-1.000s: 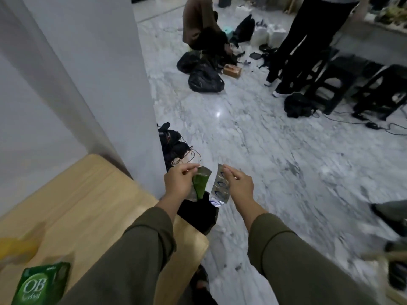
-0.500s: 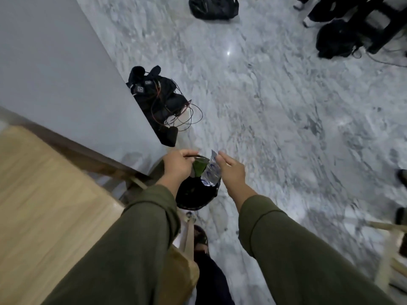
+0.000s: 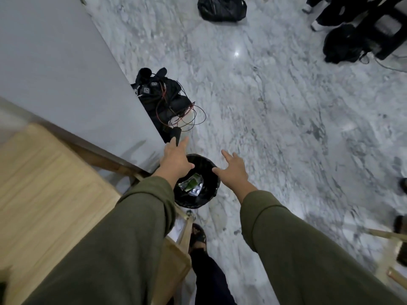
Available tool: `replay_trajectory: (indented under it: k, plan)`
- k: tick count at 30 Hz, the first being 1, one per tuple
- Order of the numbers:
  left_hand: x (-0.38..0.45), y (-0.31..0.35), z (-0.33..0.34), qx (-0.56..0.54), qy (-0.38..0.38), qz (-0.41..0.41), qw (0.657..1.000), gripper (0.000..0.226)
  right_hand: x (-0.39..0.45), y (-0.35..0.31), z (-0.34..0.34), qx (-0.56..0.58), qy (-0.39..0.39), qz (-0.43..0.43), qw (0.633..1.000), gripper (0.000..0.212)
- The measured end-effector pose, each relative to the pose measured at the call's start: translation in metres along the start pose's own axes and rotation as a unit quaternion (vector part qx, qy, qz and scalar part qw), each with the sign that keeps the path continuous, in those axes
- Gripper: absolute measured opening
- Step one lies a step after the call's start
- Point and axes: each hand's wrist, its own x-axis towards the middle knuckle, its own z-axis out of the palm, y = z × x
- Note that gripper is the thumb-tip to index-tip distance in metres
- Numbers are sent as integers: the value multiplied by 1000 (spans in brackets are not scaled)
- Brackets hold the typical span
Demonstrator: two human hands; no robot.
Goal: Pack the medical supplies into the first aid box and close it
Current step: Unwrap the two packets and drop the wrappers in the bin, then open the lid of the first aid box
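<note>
Our fingers are spread apart and hold nothing: the left hand (image 3: 176,159) reaches over the near-left rim of a small black bin (image 3: 204,200), the right hand (image 3: 234,170) hovers beside its right rim, both in olive sleeves (image 3: 123,243). In the bottom of the bin lie crumpled foil wrappers (image 3: 193,187), silver with a green patch; we cannot tell what they held. Our left forearm covers the bin's left side.

The bin stands on the grey marble floor (image 3: 275,111) just beside the right corner of a wooden table (image 3: 44,194), whose top runs blurred along the left edge of the view. Behind the table rises a grey wall (image 3: 66,73); at its corner, near the left fingertips, sits a black bundle of gear with red and black wires (image 3: 167,100). A black rubbish bag (image 3: 221,7) lies at the top edge, cut off, and another black bag (image 3: 342,45) rests near dark stool legs at the upper right, where someone's shoes are half out of view. Below the bin, our sandalled foot (image 3: 198,238) shows on the floor. The first aid box is nowhere in sight.
</note>
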Motion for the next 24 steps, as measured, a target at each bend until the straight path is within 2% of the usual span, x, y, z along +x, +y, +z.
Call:
replay_trajectory:
  k: [7, 14, 19, 24]
  plan:
    - [-55, 7, -45, 99, 13, 5, 995, 90, -50, -37, -33, -126, 40, -52, 990, 74]
    - [-141, -2, -102, 96, 122, 42, 987, 98, -129, -86, -52, -143, 107, -124, 976, 74]
    - [-224, -35, -135, 100, 174, 40, 979, 102, -202, -117, -42, -146, 143, -181, 962, 74]
    - [-311, -95, -152, 62, 235, 15, 970, 102, -277, -149, -10, -157, 153, -245, 944, 73]
